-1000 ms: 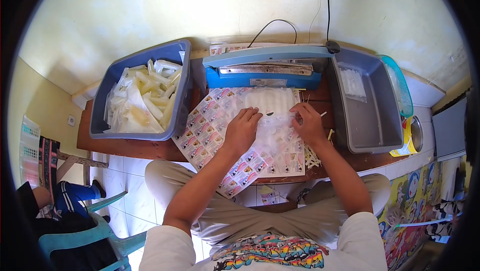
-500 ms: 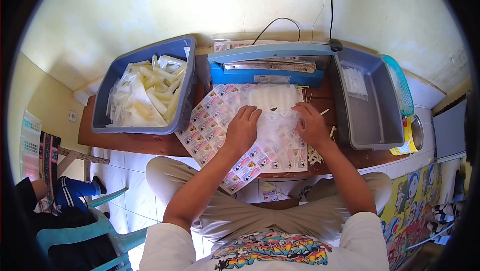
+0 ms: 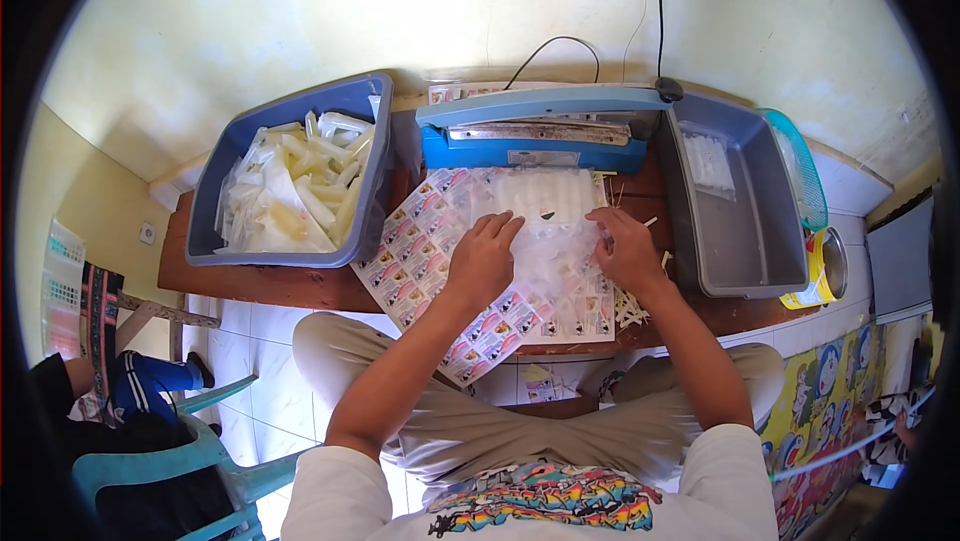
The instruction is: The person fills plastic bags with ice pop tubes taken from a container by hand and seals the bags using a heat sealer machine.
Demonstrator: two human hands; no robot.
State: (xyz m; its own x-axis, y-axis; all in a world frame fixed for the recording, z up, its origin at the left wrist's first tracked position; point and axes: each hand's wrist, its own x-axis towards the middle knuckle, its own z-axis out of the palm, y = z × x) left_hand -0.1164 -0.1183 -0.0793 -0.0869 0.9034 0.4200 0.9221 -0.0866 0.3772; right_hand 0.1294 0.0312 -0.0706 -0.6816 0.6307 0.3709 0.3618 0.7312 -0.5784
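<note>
A clear plastic packet of whitish tubes (image 3: 545, 196) lies on printed label sheets (image 3: 410, 261), just in front of the blue sealing machine (image 3: 540, 146). At the packet's lower left corner is my left hand (image 3: 485, 256), fingers pressed together on the plastic. My right hand (image 3: 627, 249) pinches the packet's lower right edge between thumb and fingers. A small dark mark shows on the packet between the hands. More clear plastic is spread below it, over the sheets.
A grey-blue bin (image 3: 365, 226) of filled yellowish tubes stands left. On the right, a grey bin (image 3: 755, 241) holds one packet (image 3: 708, 163), beside a green basket (image 3: 800, 171) and a yellow tin (image 3: 825, 271). A person's leg (image 3: 150, 381) shows at far left.
The whole view has shifted slightly since the first frame. Both hands remain at the packet's lower edge, with only small finger movements. A pale strip at lower right has moved.
</note>
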